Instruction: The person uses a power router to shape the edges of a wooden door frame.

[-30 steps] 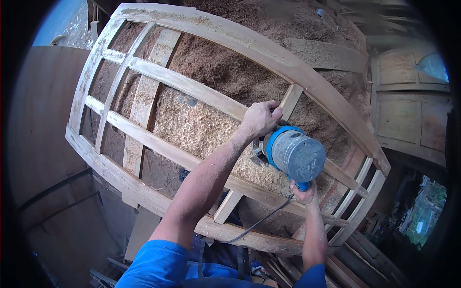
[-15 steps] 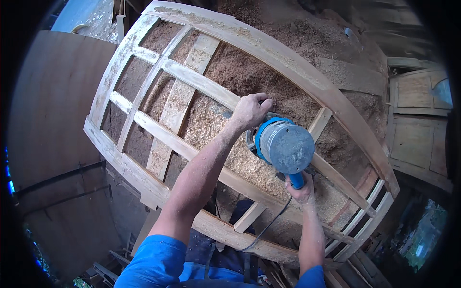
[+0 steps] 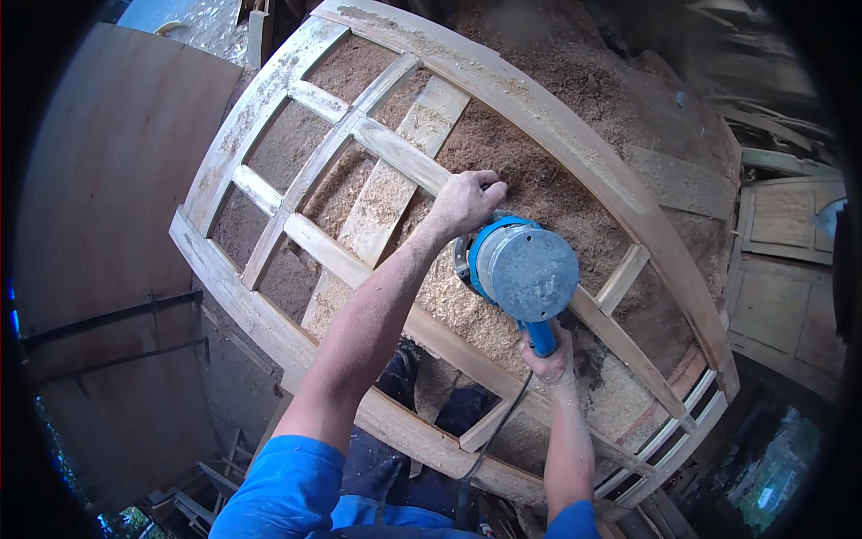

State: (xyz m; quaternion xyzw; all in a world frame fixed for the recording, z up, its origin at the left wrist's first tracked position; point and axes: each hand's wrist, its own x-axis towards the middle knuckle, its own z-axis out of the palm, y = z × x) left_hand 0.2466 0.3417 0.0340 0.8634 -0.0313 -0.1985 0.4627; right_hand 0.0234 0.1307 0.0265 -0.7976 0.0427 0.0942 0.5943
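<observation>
A router (image 3: 525,274) with a cylindrical silver housing and blue fittings sits on a middle bar of a curved wooden lattice frame (image 3: 548,117). My left hand (image 3: 467,199), at the router's upper side, has its fingers curled round a dark grip, mostly hidden under them. My right hand (image 3: 546,359) is closed round the lower blue handle. A black cord (image 3: 503,418) runs from there across the frame's near rail. Pale shavings (image 3: 453,301) and darker sawdust (image 3: 507,148) lie inside and beyond the frame.
A large plywood sheet (image 3: 121,180) stands at the left. Panelled wooden pieces (image 3: 781,225) are at the right, with scrap boards (image 3: 763,126) behind them. More loose timber (image 3: 206,490) lies low at the left. My legs show through the frame's lower openings.
The router and both hands have travelled leftward along the bar, away from the short crosspiece at the right. The frame now appears further right and more tilted in the view.
</observation>
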